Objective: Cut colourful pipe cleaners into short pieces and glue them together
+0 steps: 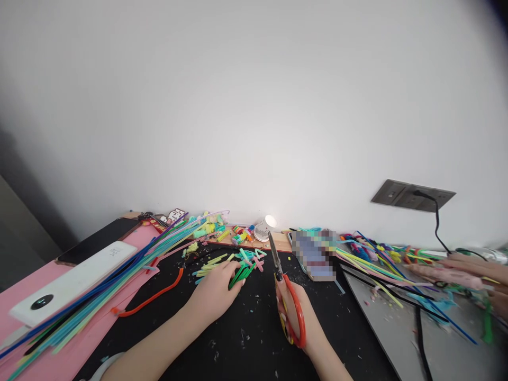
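Scissors with red handles are gripped in my right hand, blades pointing up and away towards the wall. The blades look closed or nearly so. My left hand has its fingers curled around short green pipe cleaner pieces on the black mat. Beside those fingers lie cut yellow pieces and a loose pile of mint and pink pieces. An orange-red pipe cleaner curves across the mat, left of my left hand.
Long pipe cleaners lie over a white device and pink sheet at left. A small lit lamp and phone stand near the wall. Another person's hand is at right, over a grey board.
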The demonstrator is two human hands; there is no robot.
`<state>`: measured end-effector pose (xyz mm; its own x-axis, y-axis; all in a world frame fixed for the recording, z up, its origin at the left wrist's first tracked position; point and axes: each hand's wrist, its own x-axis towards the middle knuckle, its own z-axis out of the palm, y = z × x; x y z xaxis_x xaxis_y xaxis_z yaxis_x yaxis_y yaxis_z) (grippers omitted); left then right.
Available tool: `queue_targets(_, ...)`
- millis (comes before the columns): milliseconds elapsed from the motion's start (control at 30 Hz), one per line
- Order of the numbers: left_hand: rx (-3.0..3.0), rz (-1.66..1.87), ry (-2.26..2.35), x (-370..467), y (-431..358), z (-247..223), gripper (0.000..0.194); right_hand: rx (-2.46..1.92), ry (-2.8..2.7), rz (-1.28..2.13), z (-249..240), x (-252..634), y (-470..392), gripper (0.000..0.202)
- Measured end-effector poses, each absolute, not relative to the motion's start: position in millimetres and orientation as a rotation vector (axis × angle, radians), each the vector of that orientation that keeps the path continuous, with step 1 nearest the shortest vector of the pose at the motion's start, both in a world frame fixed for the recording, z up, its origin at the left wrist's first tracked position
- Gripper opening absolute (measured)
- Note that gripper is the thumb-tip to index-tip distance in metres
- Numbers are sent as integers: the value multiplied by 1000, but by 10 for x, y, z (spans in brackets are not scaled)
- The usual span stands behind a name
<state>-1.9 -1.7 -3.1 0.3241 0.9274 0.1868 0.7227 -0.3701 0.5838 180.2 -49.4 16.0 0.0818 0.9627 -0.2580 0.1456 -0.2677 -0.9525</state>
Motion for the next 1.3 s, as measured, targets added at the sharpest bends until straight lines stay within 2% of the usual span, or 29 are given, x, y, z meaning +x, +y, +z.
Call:
queue_targets(133, 2260, 634, 1436, -21, -22, -17, 16, -1540, -1144, 1283, 142, 1801, -498, 46)
queue_targets(267, 2311, 553, 1405, -34, -4, -15, 21, -1569, -1151, 1273, 161, 1788, -508, 46)
queue_targets(700, 2355, 658, 1496, -102, 13, -4, 24, -1576, -1098, 1268, 158, 1793, -502, 44)
queue_targets(900, 2537, 846, 1641, -204, 81, 26, 35, -1562, -1107, 1279, 150, 1807, -508, 42)
queue_targets(1033, 2642, 765, 1727, -296, 148, 25, 41, -1565, -1079, 1291, 151, 1803, -503, 42)
queue_targets(1300, 2515, 629, 1916, -325, 134, 48, 28, -1550, -1090, 1268, 145, 1809, -505, 41)
